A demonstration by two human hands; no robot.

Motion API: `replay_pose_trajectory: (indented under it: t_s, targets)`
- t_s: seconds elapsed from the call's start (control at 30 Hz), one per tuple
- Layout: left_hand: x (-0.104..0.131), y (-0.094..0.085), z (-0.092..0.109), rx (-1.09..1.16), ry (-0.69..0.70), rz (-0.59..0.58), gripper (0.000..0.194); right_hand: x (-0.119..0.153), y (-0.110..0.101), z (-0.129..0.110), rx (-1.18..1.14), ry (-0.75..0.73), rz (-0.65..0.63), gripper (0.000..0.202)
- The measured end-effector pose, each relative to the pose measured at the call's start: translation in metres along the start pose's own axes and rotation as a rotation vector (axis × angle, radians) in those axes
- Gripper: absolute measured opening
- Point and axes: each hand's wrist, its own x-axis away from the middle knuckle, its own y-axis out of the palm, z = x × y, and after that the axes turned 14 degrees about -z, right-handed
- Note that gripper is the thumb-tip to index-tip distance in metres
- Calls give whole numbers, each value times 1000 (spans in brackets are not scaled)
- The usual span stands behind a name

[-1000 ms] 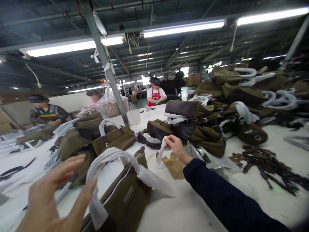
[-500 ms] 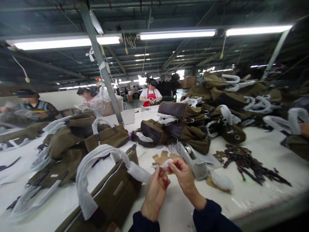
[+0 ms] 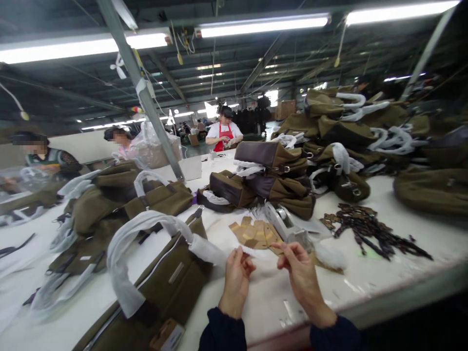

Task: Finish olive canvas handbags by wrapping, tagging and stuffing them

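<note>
My left hand (image 3: 237, 278) has its fingers closed on a thin white strip (image 3: 256, 253) that trails to the right. To its right is my right hand (image 3: 298, 273), thumb and forefinger pinched; whatever lies between them is too small to make out. Beside my left hand, an olive bag (image 3: 168, 287) stands with its handle (image 3: 122, 253) wrapped in white film. Brown cardboard pieces with tan stripes (image 3: 256, 233) lie just beyond my hands, next to a grey tape dispenser (image 3: 283, 224).
Dark straps (image 3: 373, 229) lie heaped at the right. Piles of olive bags (image 3: 281, 195) cover the back and left of the white table (image 3: 395, 278). A person in a red apron (image 3: 224, 131) stands behind it; two people are at the left.
My hands have moved apart, my right hand going right, and the white strip now stretches from my left hand. The wrapped handles and hand at the far right are gone; an olive bag lies there.
</note>
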Motion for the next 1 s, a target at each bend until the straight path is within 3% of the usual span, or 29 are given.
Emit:
replay_pose_trajectory:
  t_s: [0.1,0.3,0.4,0.57,0.67,0.73,0.8,0.83,0.9,1.0]
  targets:
    - [1,-5,-6,-161,-19,7,46,-7,4,-18,-29,-60,-25,29]
    - [8,-12,-7,-275,-12,19,40,-16,29,-36,263,-84,-285,30]
    - [13,-13,-2,-277,-5,5,36,-26,39,-38,321,-88,-283,33]
    - [22,-14,7,-253,-31,-76,37,-85,61,-43,369,-239,-259,31]
    - [26,-13,11,-260,-34,-90,37,-122,75,-48,522,-246,-402,24]
    - [28,-14,13,-275,-12,-72,37,-131,80,-49,685,-292,-473,39]
    - [29,-16,13,-290,17,-35,37,-122,76,-43,774,-343,-432,46]
    - [28,-17,13,-295,28,-15,37,-113,72,-37,776,-330,-405,41]
    - [27,-19,10,-309,45,20,39,-87,57,-18,736,-205,-402,28]
    - [24,-20,2,-342,63,40,42,-48,35,15,630,71,-534,29]
